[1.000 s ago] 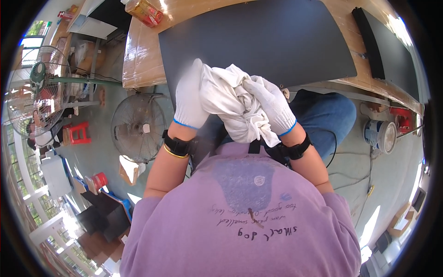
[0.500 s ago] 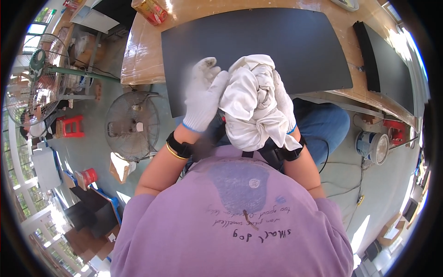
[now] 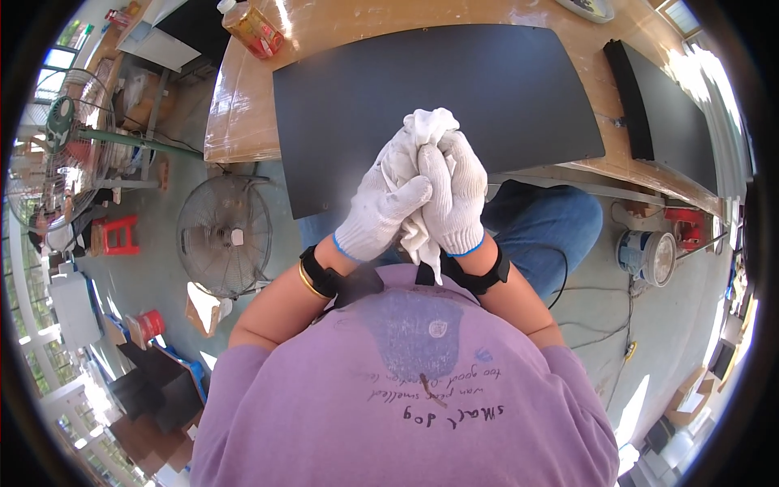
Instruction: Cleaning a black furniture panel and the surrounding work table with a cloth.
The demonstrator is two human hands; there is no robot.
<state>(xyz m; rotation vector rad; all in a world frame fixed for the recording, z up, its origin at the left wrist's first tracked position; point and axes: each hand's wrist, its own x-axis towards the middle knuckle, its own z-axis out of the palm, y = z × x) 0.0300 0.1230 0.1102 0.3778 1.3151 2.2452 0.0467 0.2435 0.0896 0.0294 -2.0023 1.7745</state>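
Both hands are in white knitted gloves and are closed on one white cloth [image 3: 432, 123]. The left hand [image 3: 377, 207] wraps the cloth from its left side, thumb lying across toward the other glove. The right hand [image 3: 456, 188] closes on it from the right, with its fingers folded. The two gloves are pressed together, the cloth squeezed between them; the fingertips are partly hidden, so how each finger bears on it cannot be told.

The cloth is bunched. It appears in front of the near edge of the dark panel [image 3: 454, 77], one crumpled end standing out above the gloves, over the panel's surface as seen, and a loose tail hanging between the wrists, short of the panel. Contact between cloth and panel cannot be confirmed.

The panel lies on the table [image 3: 231, 122], its near edge overhanging on the person's side. A bottle [image 3: 253, 31] with orange-red contents stands just beyond the panel's far left corner. A dish [image 3: 588, 8], cut off by the upper border, is beyond its far right corner. A second board [image 3: 669, 114], dark with a thick black edge, lies to the right of the panel.

On the floor, a round fan [image 3: 213, 235] and a red stool [image 3: 120, 235] are left of the panel; a bucket [image 3: 647, 258] is to its right.
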